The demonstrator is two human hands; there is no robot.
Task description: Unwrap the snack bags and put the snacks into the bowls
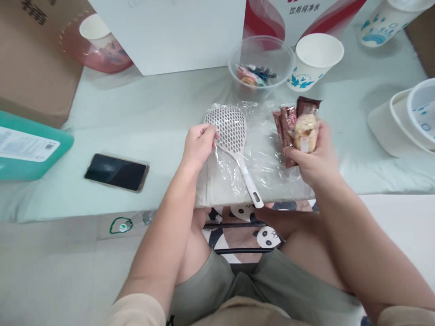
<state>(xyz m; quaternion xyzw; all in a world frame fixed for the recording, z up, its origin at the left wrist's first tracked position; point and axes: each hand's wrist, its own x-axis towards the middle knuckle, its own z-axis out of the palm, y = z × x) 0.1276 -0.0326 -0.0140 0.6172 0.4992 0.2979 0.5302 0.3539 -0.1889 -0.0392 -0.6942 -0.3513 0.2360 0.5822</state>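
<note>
My left hand (200,142) is closed at the left edge of a white slotted skimmer (231,127), its fingertips pinching something too small to make out, perhaps film. Clear plastic wrap (268,154) lies under and around the skimmer, whose handle points toward me at the table's front edge. My right hand (314,156) is wrapped round several wrapped snacks (306,131), some in brown wrappers and one in a clear wrapper with pale contents. Behind them stand a clear plastic bowl (261,68) with small colourful packets inside and a white paper cup (317,59) with blue leaves.
A dark phone (117,172) lies on the cloth-covered table (163,113). At left are a green container (32,147) and a cardboard box (37,63). A white box (180,34) stands behind. White tubs (390,120) and another paper cup (382,25) are at right.
</note>
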